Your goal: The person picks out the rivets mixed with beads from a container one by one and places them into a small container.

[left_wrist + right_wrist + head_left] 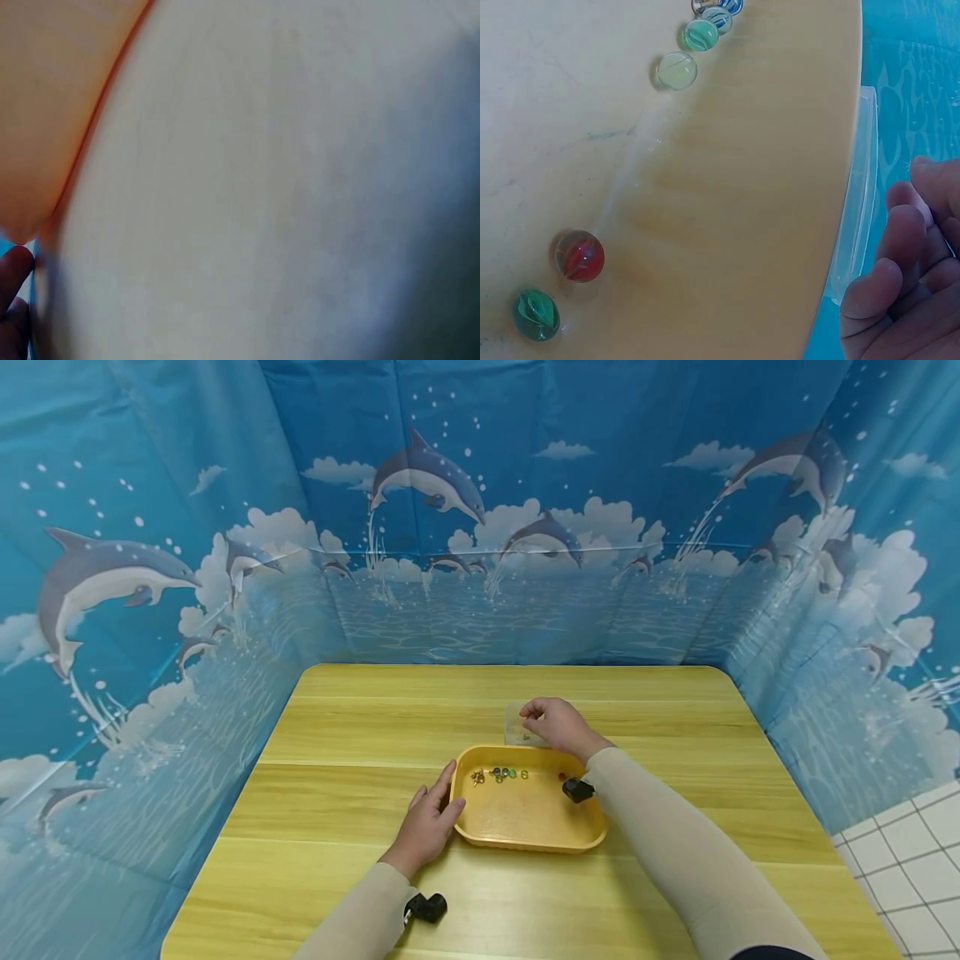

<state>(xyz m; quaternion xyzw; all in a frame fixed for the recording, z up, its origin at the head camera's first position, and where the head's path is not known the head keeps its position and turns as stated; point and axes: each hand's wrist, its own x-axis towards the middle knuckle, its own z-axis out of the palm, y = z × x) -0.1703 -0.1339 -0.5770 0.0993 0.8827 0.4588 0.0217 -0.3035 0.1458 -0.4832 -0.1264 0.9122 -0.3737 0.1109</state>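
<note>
My left hand (427, 818) grips the left rim of a shallow yellow tray (517, 845), thumb over the edge and fingers along the outer wall. Several glass marbles (505, 773) in blue and green lie inside, near a cluster of small gold-coloured pieces (477, 777). Apart from these sit a pale clear marble (677, 71), a red one (580, 256) and a green one (536, 314). Behind the tray, my right hand (562, 727) hovers over a small clear plastic box (513, 727), fingers loosely bent, nothing visible between them. Something tiny lies in the box.
The tray stands on a yellow wood-grain table (337, 793). A blue dolphin-print curtain (480, 610) encloses the back and both sides. White tiles (915, 852) show at the lower right. Each wrist carries a small black camera (426, 907).
</note>
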